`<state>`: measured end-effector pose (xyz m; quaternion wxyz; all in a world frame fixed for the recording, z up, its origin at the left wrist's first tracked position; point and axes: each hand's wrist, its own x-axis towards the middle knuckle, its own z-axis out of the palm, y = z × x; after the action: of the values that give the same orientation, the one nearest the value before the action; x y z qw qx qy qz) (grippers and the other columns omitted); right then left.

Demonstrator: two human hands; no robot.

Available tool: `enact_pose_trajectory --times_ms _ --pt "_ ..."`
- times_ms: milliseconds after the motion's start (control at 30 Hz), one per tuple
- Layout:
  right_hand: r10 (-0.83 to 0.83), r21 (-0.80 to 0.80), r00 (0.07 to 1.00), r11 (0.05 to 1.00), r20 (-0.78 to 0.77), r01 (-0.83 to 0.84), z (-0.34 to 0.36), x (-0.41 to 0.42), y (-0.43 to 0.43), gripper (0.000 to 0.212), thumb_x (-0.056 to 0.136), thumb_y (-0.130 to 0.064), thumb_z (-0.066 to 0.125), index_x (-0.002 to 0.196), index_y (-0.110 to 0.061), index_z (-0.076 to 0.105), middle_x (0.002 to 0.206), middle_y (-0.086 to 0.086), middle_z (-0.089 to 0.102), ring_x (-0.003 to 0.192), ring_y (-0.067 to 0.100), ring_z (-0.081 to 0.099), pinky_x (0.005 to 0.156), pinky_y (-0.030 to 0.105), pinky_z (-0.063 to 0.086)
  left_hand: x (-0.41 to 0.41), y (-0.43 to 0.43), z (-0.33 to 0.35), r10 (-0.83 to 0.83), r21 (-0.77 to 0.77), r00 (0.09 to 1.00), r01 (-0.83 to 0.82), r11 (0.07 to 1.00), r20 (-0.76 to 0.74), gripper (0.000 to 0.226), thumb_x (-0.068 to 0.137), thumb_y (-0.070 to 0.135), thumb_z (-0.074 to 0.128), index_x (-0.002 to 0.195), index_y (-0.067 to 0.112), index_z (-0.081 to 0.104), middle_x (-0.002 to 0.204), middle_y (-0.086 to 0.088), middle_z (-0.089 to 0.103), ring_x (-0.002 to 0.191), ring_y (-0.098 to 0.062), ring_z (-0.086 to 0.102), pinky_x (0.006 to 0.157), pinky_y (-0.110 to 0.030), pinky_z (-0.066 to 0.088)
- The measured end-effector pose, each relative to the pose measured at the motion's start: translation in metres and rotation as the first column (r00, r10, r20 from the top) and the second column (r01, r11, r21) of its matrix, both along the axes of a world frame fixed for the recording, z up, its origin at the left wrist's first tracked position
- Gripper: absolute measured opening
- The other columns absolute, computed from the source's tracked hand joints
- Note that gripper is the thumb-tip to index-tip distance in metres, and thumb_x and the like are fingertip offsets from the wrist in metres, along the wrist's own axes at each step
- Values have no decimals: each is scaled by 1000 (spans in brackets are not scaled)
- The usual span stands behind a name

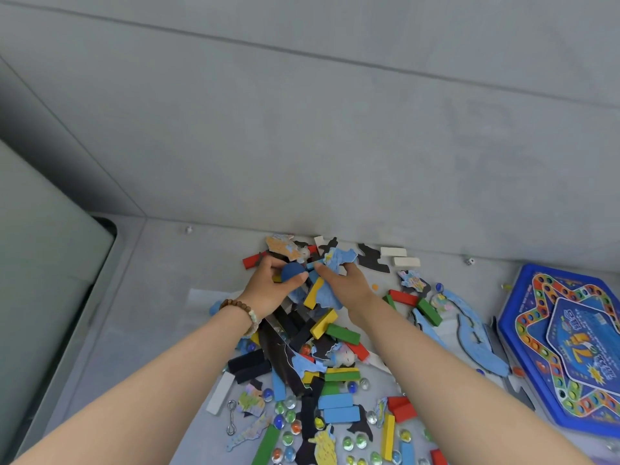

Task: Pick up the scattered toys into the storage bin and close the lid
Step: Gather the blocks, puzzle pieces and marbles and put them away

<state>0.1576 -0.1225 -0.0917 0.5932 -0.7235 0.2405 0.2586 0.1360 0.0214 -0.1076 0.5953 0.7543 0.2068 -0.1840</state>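
Observation:
A heap of toys lies on the grey floor: coloured wooden blocks, glass marbles, blue puzzle pieces. At the far end of the heap, my left hand, with a bead bracelet on its wrist, grips a dark blue ball. Right beside it my right hand holds a bunch of blue puzzle pieces with a yellow block below them. No storage bin is in view.
A blue hexagonal game board lies at the right. White blocks and a die sit near the grey wall. A metal hook lies left of the marbles. A pale rounded object fills the left edge.

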Motion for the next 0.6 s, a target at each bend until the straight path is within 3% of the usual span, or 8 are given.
enact_pose_trajectory --times_ms 100,233,367,500,600 --pt "-8 55 999 998 43 6 9 -1 -5 24 89 -22 63 110 -15 53 95 2 61 75 8 58 56 14 47 0 -5 7 59 -77 998 -59 995 -11 37 81 20 71 106 14 45 119 -10 55 111 -24 56 98 -43 48" --pt "-3 90 995 996 98 -6 34 -3 -11 21 89 -27 62 107 -20 53 103 -1 63 85 8 60 70 19 47 3 -7 31 80 -92 996 -77 993 36 38 79 24 73 107 16 47 120 -4 55 114 -18 54 100 -39 47" --pt "-7 119 985 993 172 -14 86 -5 -5 19 90 -27 62 106 -21 54 96 -6 65 81 3 63 63 14 51 1 1 87 110 -113 990 -100 988 86 30 78 26 74 93 23 48 118 -2 58 107 -19 59 90 -40 53" --pt "62 109 963 990 261 -93 167 -11 33 26 88 -31 64 111 -24 54 114 2 66 100 18 65 92 38 52 -16 36 173 156 -85 970 -143 986 184 36 78 32 72 101 17 49 114 5 55 105 -18 61 92 -38 52" --pt "118 145 938 974 326 -173 228 -26 81 27 88 -29 63 111 -20 53 109 1 67 90 12 66 77 24 56 -45 83 238 213 -28 943 -213 977 255 43 77 38 72 108 17 52 114 8 53 111 -10 54 95 -29 45"
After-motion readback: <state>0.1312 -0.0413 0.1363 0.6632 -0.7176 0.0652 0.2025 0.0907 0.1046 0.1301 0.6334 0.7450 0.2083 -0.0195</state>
